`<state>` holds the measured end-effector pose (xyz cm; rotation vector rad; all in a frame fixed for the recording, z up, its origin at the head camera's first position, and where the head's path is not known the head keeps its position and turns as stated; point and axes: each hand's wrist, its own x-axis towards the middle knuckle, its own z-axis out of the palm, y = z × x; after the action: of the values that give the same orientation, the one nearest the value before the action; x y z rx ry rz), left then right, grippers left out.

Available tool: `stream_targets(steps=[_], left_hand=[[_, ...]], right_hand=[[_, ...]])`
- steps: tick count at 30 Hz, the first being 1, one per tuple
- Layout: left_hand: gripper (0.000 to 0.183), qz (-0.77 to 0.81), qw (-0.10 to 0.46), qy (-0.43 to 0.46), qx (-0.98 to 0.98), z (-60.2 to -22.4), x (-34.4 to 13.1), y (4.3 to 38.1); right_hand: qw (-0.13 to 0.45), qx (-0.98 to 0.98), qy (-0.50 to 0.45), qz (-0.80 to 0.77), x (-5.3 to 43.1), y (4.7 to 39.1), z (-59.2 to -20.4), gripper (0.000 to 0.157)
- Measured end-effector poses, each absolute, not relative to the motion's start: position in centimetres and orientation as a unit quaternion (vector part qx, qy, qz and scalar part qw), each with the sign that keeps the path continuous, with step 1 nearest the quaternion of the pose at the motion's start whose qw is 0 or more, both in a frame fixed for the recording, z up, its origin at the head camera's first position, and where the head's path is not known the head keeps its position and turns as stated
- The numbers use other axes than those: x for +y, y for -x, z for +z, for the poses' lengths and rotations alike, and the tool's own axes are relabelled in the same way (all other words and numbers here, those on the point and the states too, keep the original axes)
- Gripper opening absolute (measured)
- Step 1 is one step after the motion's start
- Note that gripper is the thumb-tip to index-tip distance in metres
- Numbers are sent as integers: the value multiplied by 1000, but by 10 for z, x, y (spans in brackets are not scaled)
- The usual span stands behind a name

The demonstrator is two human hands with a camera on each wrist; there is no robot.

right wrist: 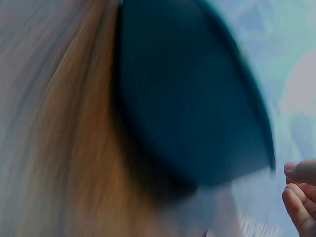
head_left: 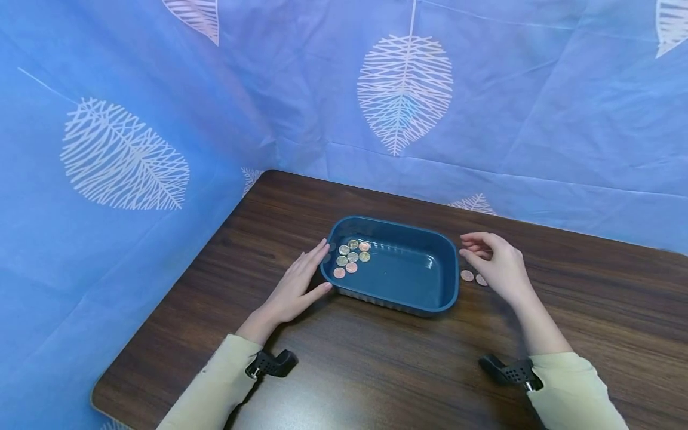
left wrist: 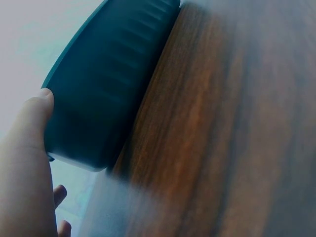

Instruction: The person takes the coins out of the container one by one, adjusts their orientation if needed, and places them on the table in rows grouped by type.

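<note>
A dark blue plastic basin (head_left: 414, 280) stands on the table, with several copper and gold coins (head_left: 352, 257) lying flat at the left end of its floor. My left hand (head_left: 295, 285) rests against the basin's left end with fingers fairly straight, the thumb (left wrist: 45, 98) touching its outer wall near the rim. Just beyond the right end hovers my right hand (head_left: 497, 263), its fingers loosely bent and the thumb apart from them. No coin shows between the fingertips (right wrist: 292, 170). Two copper coins (head_left: 467, 275) lie on the table beneath this hand, one partly hidden by it.
The dark wood table (head_left: 371, 364) has a rounded far-left corner. Blue cloth (head_left: 301, 77) with white leaf prints hangs behind it and along the left side. A black strap device (head_left: 271, 363) sits on each sleeved wrist.
</note>
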<state>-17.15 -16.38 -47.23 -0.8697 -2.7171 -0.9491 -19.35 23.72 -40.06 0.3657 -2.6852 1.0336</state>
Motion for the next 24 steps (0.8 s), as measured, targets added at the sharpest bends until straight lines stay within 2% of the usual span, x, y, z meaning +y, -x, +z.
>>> stream_targets(steps=[5, 10, 17, 24], left_hand=[[72, -318, 67, 290, -900, -473, -164, 172], [72, -319, 62, 287, -901, -473, -163, 172], [73, -316, 61, 286, -903, -473, -162, 173], [73, -318, 60, 281, -904, -471, -163, 172]], right_hand=[[97, -909, -184, 362, 195, 204, -385, 25], [50, -891, -233, 387, 149, 212, -381, 24], [10, -876, -296, 381, 100, 219, -401, 20], [-50, -895, -305, 322, 90, 226, -423, 30]])
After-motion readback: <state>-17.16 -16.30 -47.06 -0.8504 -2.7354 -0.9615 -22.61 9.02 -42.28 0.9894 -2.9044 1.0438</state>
